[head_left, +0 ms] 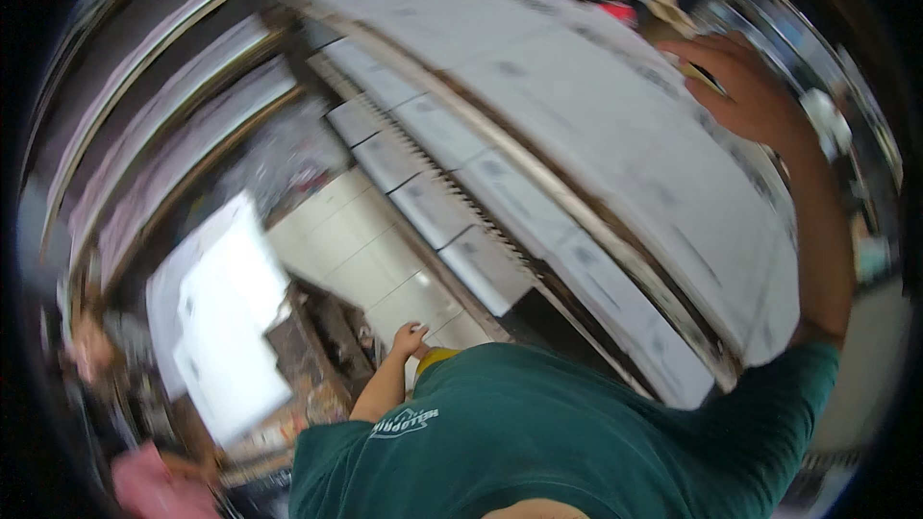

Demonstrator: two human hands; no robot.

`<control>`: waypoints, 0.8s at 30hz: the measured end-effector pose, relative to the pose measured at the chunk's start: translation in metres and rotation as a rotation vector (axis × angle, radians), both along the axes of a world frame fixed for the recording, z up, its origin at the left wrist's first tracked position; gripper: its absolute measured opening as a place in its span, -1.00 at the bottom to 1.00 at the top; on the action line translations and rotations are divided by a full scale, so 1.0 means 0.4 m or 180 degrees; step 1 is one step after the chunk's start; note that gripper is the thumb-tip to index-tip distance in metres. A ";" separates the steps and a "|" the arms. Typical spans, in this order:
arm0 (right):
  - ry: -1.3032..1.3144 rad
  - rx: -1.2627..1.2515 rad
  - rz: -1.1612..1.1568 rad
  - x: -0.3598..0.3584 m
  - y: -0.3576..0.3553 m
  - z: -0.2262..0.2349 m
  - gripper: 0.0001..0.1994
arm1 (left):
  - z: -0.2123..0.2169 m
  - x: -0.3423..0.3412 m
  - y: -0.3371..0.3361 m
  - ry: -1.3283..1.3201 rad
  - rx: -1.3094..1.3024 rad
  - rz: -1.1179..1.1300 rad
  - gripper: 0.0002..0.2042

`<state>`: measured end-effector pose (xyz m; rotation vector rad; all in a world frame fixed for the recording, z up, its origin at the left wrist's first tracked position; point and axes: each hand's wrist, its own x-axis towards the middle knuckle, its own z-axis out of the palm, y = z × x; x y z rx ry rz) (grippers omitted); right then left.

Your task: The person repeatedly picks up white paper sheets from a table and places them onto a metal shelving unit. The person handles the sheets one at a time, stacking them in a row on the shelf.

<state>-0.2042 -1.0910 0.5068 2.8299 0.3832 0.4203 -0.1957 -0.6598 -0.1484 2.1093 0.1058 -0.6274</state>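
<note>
My right hand is raised at the upper right, above the far side of a long table top covered with white sheets. Its fingers are bent round a small yellowish curved piece, too blurred to name. Low beside my body, over the tiled floor, hangs my left hand. Its fingers are curled together, with a small pale spot at the tips; whether that is a held thing is unclear.
White printed stacks fill a shelf under the table top. At left stand racks with pale sheets. White sheets lie on a cluttered wooden stand. A person in pink is at lower left; other people are at the back.
</note>
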 end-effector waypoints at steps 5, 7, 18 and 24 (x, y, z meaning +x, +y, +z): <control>-0.0498 -0.0358 0.1603 0.262 0.357 0.079 -0.58 | 0.083 0.043 -0.001 -0.0253 -0.0134 0.0225 -0.47; -0.0414 -0.0245 0.2017 0.352 0.522 0.121 -0.56 | 0.122 0.052 0.023 -0.0398 -0.0099 0.0471 -0.48; 0.0592 0.1282 0.3918 0.602 1.119 -0.056 -0.55 | 0.353 0.146 0.263 -0.1551 0.0445 0.1312 -0.57; 0.2159 0.2932 0.3719 0.723 1.215 -0.677 -0.56 | 0.330 0.147 0.389 -0.1656 0.1373 0.0918 -0.59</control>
